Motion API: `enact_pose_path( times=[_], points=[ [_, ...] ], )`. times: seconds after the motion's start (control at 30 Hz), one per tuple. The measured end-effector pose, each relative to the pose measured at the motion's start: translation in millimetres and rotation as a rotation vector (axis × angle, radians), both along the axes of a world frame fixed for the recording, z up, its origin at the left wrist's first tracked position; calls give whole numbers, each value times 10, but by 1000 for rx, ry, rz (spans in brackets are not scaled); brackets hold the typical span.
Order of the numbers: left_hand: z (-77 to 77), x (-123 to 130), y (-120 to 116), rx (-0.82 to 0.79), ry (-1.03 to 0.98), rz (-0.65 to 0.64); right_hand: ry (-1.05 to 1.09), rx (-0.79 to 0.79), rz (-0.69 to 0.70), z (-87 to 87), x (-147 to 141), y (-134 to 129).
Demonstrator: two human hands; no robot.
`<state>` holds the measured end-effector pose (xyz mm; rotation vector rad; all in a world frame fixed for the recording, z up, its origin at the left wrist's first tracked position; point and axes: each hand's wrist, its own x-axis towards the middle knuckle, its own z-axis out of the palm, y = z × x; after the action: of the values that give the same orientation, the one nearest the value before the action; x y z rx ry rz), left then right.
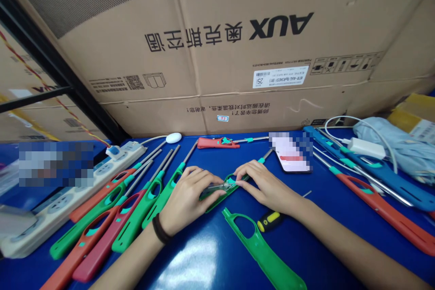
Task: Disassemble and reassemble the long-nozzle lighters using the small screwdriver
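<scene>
An opened green gas lighter (217, 200) lies on the blue table, its inner parts showing and its metal tube pointing up and to the right. My left hand (192, 192) is closed on a clear lighter tank (217, 186) over the green shell. At the tank's right end, beside the teal trigger (231, 181), my right hand (263, 186) pinches with thumb and fingertips. Whatever small part lies between them is hidden. A loose green lighter shell half (260, 247) is nearer to me. Under my right forearm sits a black and yellow screwdriver (270, 221), its shaft partly covered.
Several assembled lighters (136, 204) lie at left along a white power strip (73, 195). A red lighter (217, 142) rests at the back. A phone (294, 158), an orange lighter (384, 208) and blue lighters (401, 186) are at right. A large cardboard box (217, 68) stands behind.
</scene>
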<state>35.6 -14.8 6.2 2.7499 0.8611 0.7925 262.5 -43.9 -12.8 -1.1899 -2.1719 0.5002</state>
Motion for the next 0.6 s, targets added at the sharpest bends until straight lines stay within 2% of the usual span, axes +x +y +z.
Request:
enact_pose_path(
  times=[0.6],
  points=[
    [2, 13, -1, 8, -15, -8, 2, 19, -3, 14, -3, -16]
  ],
)
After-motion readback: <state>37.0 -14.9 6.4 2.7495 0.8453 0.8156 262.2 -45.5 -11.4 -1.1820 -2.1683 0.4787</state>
